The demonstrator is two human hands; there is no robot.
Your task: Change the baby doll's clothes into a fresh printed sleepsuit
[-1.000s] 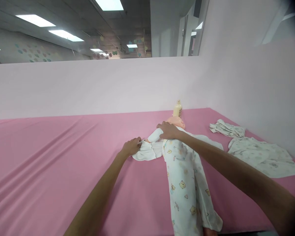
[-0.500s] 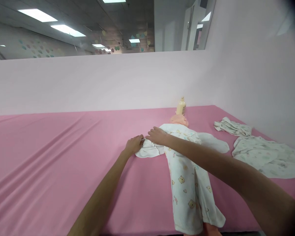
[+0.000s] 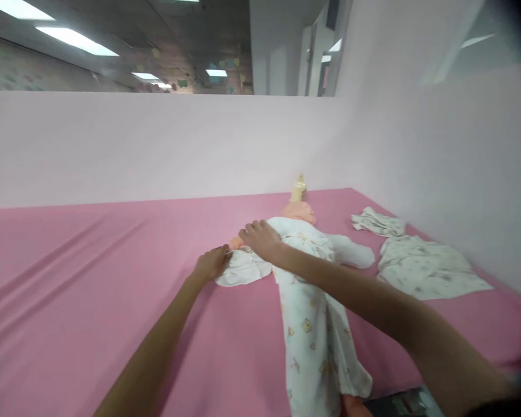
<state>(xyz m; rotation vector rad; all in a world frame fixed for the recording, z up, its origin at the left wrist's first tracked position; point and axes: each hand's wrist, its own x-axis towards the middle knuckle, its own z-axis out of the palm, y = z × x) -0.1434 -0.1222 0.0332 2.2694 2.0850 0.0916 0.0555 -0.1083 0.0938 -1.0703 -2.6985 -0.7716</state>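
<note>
A baby doll lies on its back in a white outfit (image 3: 306,324) printed with small bears. Its head (image 3: 298,212) points to the wall. Out to the left stretches a white sleeve (image 3: 243,267), with the doll's hand (image 3: 236,243) showing at its end. My left hand (image 3: 213,263) is closed on the sleeve's cuff edge. Laid over the upper side of that sleeve, my right hand (image 3: 261,240) has its fingers curled on the doll's arm beside the doll's hand. The other sleeve (image 3: 351,251) lies spread to the right.
A pink sheet (image 3: 91,301) covers the padded table, with creases at the left. Behind the doll's head stands a yellowish pump bottle (image 3: 298,188). Two printed cloths, one bunched (image 3: 377,221) and one flatter (image 3: 429,267), lie by the right wall. A mirror or window runs along the back wall.
The view has turned a little to the right. The doll's hand now shows at the sleeve's end between my hands, where mostly cloth showed before. My left hand still holds the cuff.
</note>
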